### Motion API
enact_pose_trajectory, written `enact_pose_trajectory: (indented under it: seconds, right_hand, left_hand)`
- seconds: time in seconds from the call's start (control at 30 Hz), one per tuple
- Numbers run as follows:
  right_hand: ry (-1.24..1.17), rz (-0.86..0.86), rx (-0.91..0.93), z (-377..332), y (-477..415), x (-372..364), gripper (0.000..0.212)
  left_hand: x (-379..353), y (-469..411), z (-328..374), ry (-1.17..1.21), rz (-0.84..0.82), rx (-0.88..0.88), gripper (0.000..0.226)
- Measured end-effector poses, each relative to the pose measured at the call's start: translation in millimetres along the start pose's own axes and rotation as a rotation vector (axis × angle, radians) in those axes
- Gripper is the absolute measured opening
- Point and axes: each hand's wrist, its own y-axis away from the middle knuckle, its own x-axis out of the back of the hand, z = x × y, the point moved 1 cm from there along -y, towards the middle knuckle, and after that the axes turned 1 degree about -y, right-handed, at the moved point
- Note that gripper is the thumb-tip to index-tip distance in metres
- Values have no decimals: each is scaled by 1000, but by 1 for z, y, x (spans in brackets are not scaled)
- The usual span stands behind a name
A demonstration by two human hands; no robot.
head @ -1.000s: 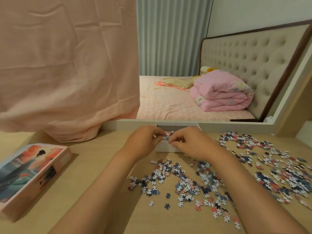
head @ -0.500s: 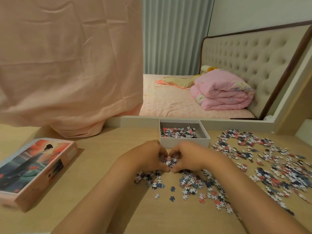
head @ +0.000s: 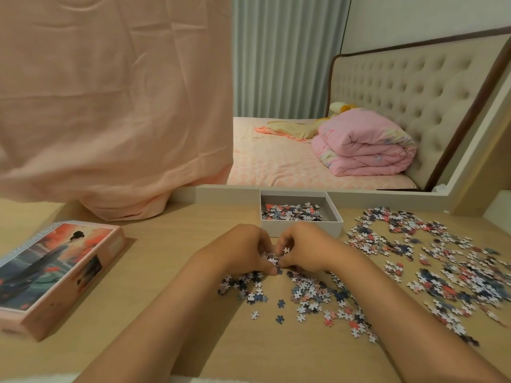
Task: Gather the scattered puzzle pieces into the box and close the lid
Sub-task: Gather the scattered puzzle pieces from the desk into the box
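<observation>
Left hand (head: 243, 252) and right hand (head: 308, 251) cupped together, fingers curled round a small heap of puzzle pieces (head: 272, 260) on the wooden bench (head: 177, 275), just in front of the open white box (head: 301, 229) partly filled with pieces, pictured lid (head: 55, 272) well to the left.

So the white box (head: 333, 228) is sitting open and upright, with a small heap already in it. Tons of puzzle pieces (head: 453, 275), blue, white and coral, are scattered flat in front of it and off to the right. The pink lid (head: 55, 272), picture side up, lies well off to the left.
</observation>
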Motion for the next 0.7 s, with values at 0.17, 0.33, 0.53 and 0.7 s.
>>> enact_pose_trajectory:
  seconds: [0.17,0.33,0.53,0.7]
  right_hand:
    - [-155,-44,-28,1,-1,0,30]
    - [-284,-96,-107,6,-3,-2,49]
    - [-305,-159,-110,9,-2,3,28]
    - [-417,-133,-100,8,3,10,22]
  left_hand:
    - [0,0,-3,97,6,21,45]
    - [0,0,-7,185,-21,65,30]
    - [-5,-1,-6,241,13,46,21]
    - [-4,0,-3,385,56,49,21]
